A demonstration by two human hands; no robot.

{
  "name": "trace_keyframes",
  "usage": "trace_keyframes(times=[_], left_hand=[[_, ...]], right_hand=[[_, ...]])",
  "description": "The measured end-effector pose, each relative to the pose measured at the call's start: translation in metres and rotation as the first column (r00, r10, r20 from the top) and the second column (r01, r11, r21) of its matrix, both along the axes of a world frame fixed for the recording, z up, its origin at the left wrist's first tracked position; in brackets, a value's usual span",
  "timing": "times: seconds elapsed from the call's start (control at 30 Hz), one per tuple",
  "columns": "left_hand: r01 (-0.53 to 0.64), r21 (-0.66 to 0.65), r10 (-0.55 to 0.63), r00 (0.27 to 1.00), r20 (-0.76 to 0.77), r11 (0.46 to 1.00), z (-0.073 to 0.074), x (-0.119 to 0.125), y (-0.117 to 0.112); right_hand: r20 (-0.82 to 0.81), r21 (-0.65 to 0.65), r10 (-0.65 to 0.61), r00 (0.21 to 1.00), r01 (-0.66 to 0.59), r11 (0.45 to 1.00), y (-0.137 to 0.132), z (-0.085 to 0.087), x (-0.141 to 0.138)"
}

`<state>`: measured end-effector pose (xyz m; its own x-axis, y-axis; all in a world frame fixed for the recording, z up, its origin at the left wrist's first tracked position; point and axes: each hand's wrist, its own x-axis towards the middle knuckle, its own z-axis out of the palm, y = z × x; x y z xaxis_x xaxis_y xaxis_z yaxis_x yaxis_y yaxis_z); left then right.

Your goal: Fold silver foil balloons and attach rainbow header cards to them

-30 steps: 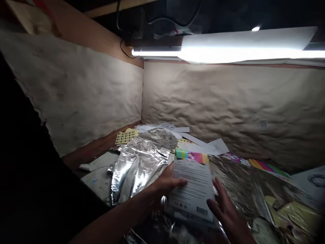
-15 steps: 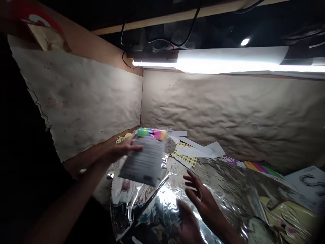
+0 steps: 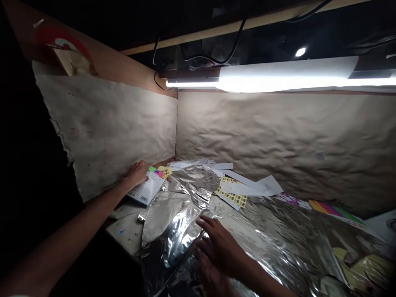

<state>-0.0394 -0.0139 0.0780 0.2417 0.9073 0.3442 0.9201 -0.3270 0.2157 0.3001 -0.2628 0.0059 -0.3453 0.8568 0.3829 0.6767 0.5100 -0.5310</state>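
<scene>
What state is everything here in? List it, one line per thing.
Left hand: resting on the packet.
White printed packet with rainbow strip: lying down, barcode showing.
Crumpled silver foil sheet: spread out, heavily creased.
Right hand: open, low over the foil.
Yellow sticker sheet: lying partly under the foil.
Long white fluorescent tube light: lit.
Beige paper wall lining: wrinkled.

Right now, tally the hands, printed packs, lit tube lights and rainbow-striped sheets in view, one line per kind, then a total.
Hands (left hand, right hand): 2
Printed pack: 1
Lit tube light: 1
Rainbow-striped sheet: 1
Total: 5
</scene>
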Motion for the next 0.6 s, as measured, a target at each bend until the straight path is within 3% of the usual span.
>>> trace_keyframes(times=[0.07, 0.2, 0.33, 0.47, 0.6], left_hand=[[-0.010, 0.041, 0.012, 0.999, -0.051, 0.999, -0.010, 0.013, -0.008], [0.064, 0.050, -0.057, 0.990, -0.133, 0.997, -0.035, 0.039, -0.038], [0.109, 0.007, -0.106, 0.977, -0.187, 0.994, -0.068, 0.050, -0.068], [0.053, -0.088, -0.072, 0.971, -0.227, 0.995, -0.090, 0.044, -0.072], [0.008, -0.133, -0.035, 0.977, -0.209, 0.991, -0.083, 0.022, -0.042]], right_hand=[[0.120, 0.011, -0.053, 0.991, 0.052, 0.999, 0.039, 0.015, -0.005], [0.264, -0.077, -0.278, 0.924, 0.307, 0.948, 0.136, 0.037, -0.010], [0.283, -0.092, -0.453, 0.845, 0.494, 0.865, 0.208, 0.032, -0.009], [0.325, -0.091, -0.519, 0.791, 0.572, 0.815, 0.232, 0.008, -0.011], [0.352, -0.080, -0.509, 0.785, 0.567, 0.819, 0.235, -0.006, -0.009]])
